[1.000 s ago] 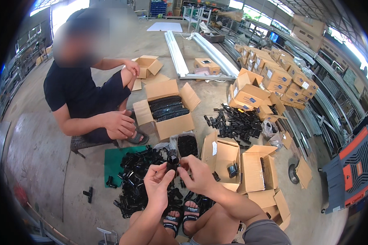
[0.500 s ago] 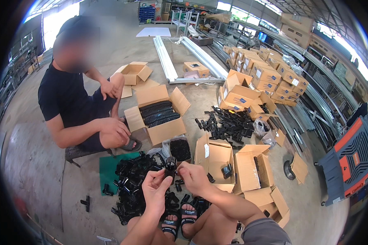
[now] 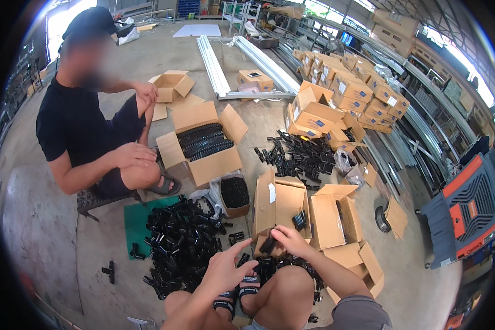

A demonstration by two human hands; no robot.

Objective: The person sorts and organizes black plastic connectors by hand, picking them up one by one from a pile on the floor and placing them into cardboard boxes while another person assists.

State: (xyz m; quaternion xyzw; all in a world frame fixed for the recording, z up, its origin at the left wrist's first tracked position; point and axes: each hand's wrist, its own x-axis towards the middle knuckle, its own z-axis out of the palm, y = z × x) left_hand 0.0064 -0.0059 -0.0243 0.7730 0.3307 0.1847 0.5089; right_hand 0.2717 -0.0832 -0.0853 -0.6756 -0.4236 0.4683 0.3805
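Observation:
My right hand point(image 3: 290, 241) is closed on a black plastic fitting point(image 3: 268, 245), holding it by the near edge of an open cardboard box point(image 3: 285, 199). Inside that box another black fitting point(image 3: 299, 220) shows. To the left, my left hand point(image 3: 225, 271) is empty, its fingers and thumb spread apart above my sandals. Beyond it lies a big heap of glossy black fittings point(image 3: 176, 242), partly on a green sheet point(image 3: 132, 214). More black pieces lie on the floor around my feet, some hidden by my hands and knees.
A co-worker point(image 3: 77, 126) sits on a woven stool at the left. A carton of black strips point(image 3: 225, 166) and a lined box of small black parts point(image 3: 248, 206) stand ahead. Further black pieces point(image 3: 300, 157), stacked cartons point(image 3: 346, 96) and a grey-orange machine point(image 3: 465, 214) are to the right.
My hands have come apart. The right one has carried the black fitting right to the box, while the left has let go and opened. The whole view has shifted slightly.

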